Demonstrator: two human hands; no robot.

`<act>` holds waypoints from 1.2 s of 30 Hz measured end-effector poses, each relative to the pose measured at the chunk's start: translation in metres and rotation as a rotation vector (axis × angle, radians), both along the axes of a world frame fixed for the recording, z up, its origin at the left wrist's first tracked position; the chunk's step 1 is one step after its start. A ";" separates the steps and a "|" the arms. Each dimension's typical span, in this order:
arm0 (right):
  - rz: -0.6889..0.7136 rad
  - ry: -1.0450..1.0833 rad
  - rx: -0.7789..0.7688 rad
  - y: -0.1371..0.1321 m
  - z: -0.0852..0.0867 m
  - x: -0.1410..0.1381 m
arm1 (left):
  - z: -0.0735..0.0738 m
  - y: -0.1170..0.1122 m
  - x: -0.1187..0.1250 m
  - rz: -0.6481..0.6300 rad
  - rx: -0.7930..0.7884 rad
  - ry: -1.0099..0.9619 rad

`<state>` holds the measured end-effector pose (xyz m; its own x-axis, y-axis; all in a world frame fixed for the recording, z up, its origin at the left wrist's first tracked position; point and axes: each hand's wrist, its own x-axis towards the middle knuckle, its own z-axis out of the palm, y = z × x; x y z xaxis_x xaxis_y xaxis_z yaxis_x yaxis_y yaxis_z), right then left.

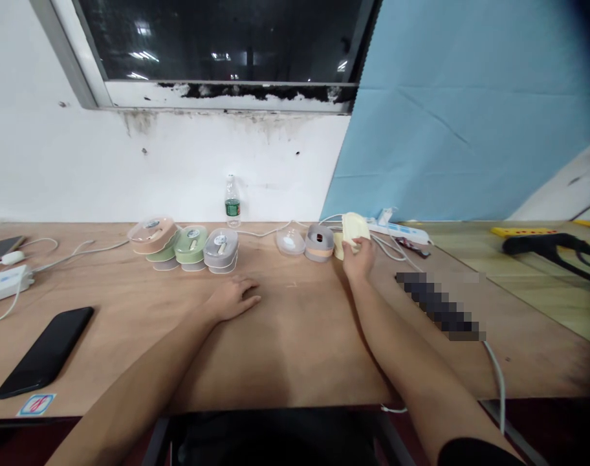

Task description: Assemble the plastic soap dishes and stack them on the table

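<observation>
My right hand (359,257) is closed around a cream oval box part (354,228), held tilted up near the back of the wooden table (295,349). Just behind it lies another cream piece (338,246). To its left stand a grey oval box with an orange band (319,243) and a clear lid (290,242). My left hand (234,298) lies flat on the table, fingers stretched out, holding nothing. Beyond it sit stacked oval boxes with clear lids: a pink one (152,235), a green one (191,244) and a grey one (220,250).
A water bottle (232,202) stands against the wall. A black phone (46,351) lies front left, and a white power strip (4,283) with cables at far left. Another white power strip (399,230) lies behind my right hand. A black tool (552,249) rests on the right bench.
</observation>
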<state>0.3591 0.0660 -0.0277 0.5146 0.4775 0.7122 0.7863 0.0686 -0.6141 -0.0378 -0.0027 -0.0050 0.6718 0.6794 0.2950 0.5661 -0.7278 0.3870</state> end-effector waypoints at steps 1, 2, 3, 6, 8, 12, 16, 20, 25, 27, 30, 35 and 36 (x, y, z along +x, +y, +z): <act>0.039 -0.045 0.039 -0.005 0.006 -0.009 | 0.000 0.000 0.000 0.003 -0.010 -0.005; 0.096 -0.093 0.065 -0.011 0.012 -0.020 | -0.001 0.000 -0.001 0.006 -0.026 -0.015; 0.173 -0.137 0.075 -0.017 0.017 -0.033 | -0.002 0.000 -0.002 0.012 -0.049 -0.034; 0.542 -0.263 0.032 -0.042 0.023 -0.073 | -0.010 0.003 -0.004 0.051 -0.158 -0.162; 0.816 -0.347 -0.094 -0.060 0.021 -0.096 | -0.017 0.006 -0.006 0.081 -0.238 -0.279; 1.116 -0.487 -0.348 -0.080 0.018 -0.120 | -0.020 0.009 -0.007 0.103 -0.246 -0.307; 0.910 -0.419 -0.281 -0.070 0.021 -0.116 | -0.009 0.004 -0.003 0.025 -0.066 -0.051; 0.540 -0.220 -0.110 -0.044 0.017 -0.092 | 0.000 -0.001 0.000 0.035 -0.016 0.022; 0.403 -0.199 -0.166 -0.022 0.003 -0.061 | 0.000 0.001 -0.001 0.041 -0.040 -0.011; 0.406 -0.196 -0.189 -0.020 0.000 -0.058 | -0.001 0.002 -0.002 0.036 -0.042 -0.021; 0.362 -0.161 -0.188 -0.022 0.001 -0.063 | -0.002 0.003 -0.003 0.038 -0.048 -0.021; 0.245 -0.027 -0.165 -0.029 0.007 -0.073 | -0.004 0.004 -0.003 0.032 -0.048 -0.021; 0.233 -0.015 -0.146 -0.030 0.008 -0.073 | -0.004 0.004 -0.003 0.031 -0.049 -0.028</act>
